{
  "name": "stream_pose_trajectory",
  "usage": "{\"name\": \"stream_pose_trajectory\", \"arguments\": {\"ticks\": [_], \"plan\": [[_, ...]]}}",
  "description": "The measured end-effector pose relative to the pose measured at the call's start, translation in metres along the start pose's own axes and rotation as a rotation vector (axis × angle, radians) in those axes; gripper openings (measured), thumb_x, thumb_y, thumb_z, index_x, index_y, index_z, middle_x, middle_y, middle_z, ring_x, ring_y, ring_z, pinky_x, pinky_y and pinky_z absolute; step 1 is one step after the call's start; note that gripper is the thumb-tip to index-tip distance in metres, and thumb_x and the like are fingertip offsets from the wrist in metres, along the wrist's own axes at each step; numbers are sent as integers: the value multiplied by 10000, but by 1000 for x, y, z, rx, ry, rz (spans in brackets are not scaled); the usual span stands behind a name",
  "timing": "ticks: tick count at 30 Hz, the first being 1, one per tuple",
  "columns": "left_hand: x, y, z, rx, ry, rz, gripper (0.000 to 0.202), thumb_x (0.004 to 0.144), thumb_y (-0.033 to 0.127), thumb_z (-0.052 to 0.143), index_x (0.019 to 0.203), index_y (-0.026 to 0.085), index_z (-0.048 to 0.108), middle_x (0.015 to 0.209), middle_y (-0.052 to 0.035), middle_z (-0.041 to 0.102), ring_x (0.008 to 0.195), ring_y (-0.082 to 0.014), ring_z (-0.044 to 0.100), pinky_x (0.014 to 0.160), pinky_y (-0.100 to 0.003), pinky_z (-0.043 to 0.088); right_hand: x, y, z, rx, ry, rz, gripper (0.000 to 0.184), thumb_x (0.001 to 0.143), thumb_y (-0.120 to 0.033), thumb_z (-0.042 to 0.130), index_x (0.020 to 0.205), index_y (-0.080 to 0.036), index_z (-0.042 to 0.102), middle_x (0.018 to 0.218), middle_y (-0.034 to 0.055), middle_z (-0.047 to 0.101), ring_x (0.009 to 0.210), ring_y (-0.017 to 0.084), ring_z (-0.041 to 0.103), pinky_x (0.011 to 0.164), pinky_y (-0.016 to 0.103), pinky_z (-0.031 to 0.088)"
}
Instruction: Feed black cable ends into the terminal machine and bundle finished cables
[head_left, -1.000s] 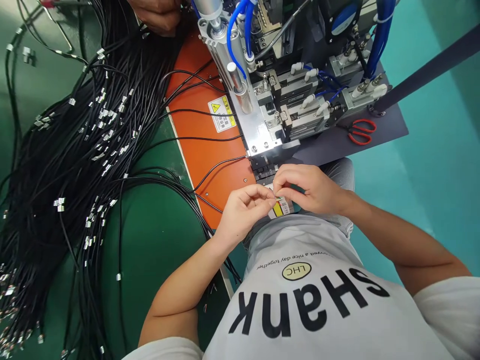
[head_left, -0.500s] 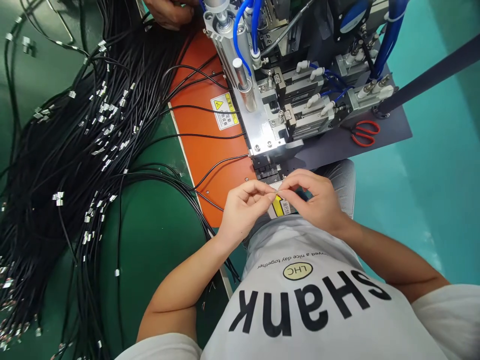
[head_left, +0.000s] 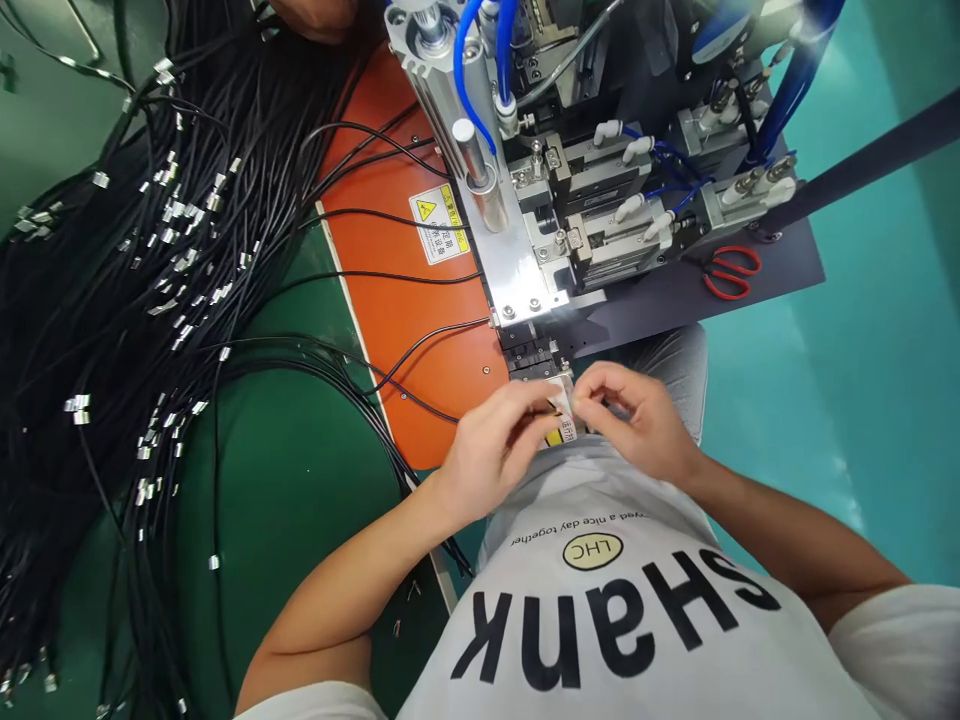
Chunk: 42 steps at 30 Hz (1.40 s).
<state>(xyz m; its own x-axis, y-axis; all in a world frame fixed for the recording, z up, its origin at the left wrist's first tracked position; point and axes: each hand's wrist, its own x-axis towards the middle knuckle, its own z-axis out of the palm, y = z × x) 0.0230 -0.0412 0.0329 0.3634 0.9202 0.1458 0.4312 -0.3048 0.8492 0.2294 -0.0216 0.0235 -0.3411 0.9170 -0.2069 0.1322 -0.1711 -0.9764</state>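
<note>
My left hand [head_left: 491, 445] is held over the front end of the machine, its thumb and forefinger parted with a small gap. Nothing shows between them. Just to the right, my right hand [head_left: 637, 420] has its thumb and forefinger pinched together; whatever is in the pinch is too small to make out. Below the fingertips lies a white label with a yellow arrow [head_left: 555, 437], partly covered by my left fingers. Above both hands is the dark metal track [head_left: 529, 358] at the machine's near end.
Thin black cables [head_left: 409, 280] run across the orange plate [head_left: 367, 330] into the machine [head_left: 517, 265]. A large bundle of black cables [head_left: 187, 230] with silvery ends covers the green table [head_left: 292, 480]. Red-handled scissors [head_left: 731, 272] lie at right. Another person's hand [head_left: 315, 15] is at the top.
My fingertips, which were touching over the label, have come apart. My left thumb and forefinger have parted, and my right hand has moved slightly right. The view has shifted a little.
</note>
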Motion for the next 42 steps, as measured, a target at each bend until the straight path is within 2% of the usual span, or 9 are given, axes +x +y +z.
{"name": "stream_pose_trajectory", "arguments": {"ticks": [2,5,9,15,20,33,42], "plan": [[9,-7,-5,129,70,-50,223,899,111,620,1113,176,624,996,-54,654,899,-129,621,801,-251,537,16,4,-3,34,55,48,86,886,-223,640,814,-176,635,763,0,612,676,117,547,634,269,440],[20,-22,-8,277,163,-18,131,914,136,604,1021,179,664,953,-49,638,930,-148,614,835,-281,532,41,13,-4,102,82,127,128,851,-283,687,808,-167,656,729,3,624,628,114,546,592,264,452],[23,-38,-4,319,189,-4,154,933,154,567,1038,184,676,937,-51,627,960,-168,619,871,-315,536,58,20,-3,178,73,217,188,805,-335,739,774,-166,662,699,-4,621,593,105,531,571,259,465],[20,-46,-4,342,138,61,269,927,96,526,1132,193,670,911,-50,567,893,-152,596,768,-277,531,63,24,-3,223,48,254,198,816,-341,743,772,-164,663,715,-3,625,610,101,542,607,265,457],[19,-49,-5,395,87,72,339,920,74,497,1182,212,662,920,-52,522,941,-166,588,777,-286,528,66,28,-4,267,35,263,239,776,-372,787,774,-166,667,728,-1,631,623,108,546,616,273,465],[17,-51,-4,459,57,78,354,926,97,464,1205,214,649,952,-73,533,949,-183,584,727,-281,517,66,32,-5,220,20,249,252,797,-409,764,794,-176,669,732,2,624,635,119,546,619,275,481],[19,-50,-4,479,32,69,341,938,128,454,1200,217,653,940,-71,530,887,-175,571,677,-264,482,65,39,-6,161,35,220,236,824,-402,737,812,-179,658,700,-2,621,609,119,547,589,273,449]]}}
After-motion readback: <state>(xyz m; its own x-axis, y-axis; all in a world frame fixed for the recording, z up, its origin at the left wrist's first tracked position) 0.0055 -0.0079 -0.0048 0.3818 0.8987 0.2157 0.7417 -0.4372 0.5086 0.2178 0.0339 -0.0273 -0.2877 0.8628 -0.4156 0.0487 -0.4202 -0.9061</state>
